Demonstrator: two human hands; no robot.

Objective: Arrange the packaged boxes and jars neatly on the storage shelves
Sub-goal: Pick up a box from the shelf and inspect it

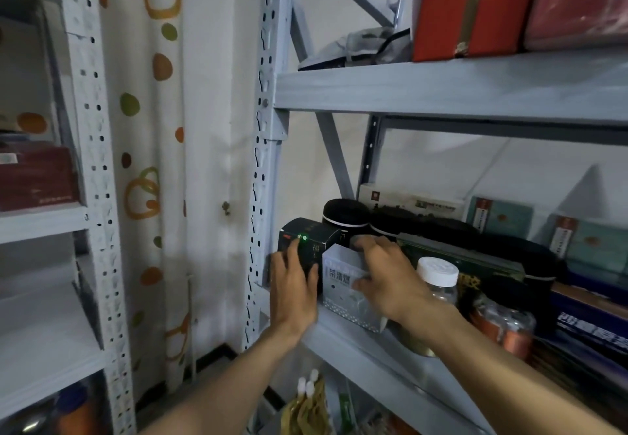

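Grey metal shelf (356,344) looks half-sorted: left hand (294,286) flat on black carton (307,232), right hand (387,278) gripping silver-white carton (339,286), white-lidded clear jar (438,276) unplaced.

Grey slotted-steel shelving (441,88), white wall (441,162), dotted curtain (153,162) between racks, dark skirting (217,354).

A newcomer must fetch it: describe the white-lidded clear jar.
On the grey metal shelving rack at right, look at the middle shelf's front. The clear plastic jar stands just right of the pale silver box the right hand grips; there, only it has a white lid.
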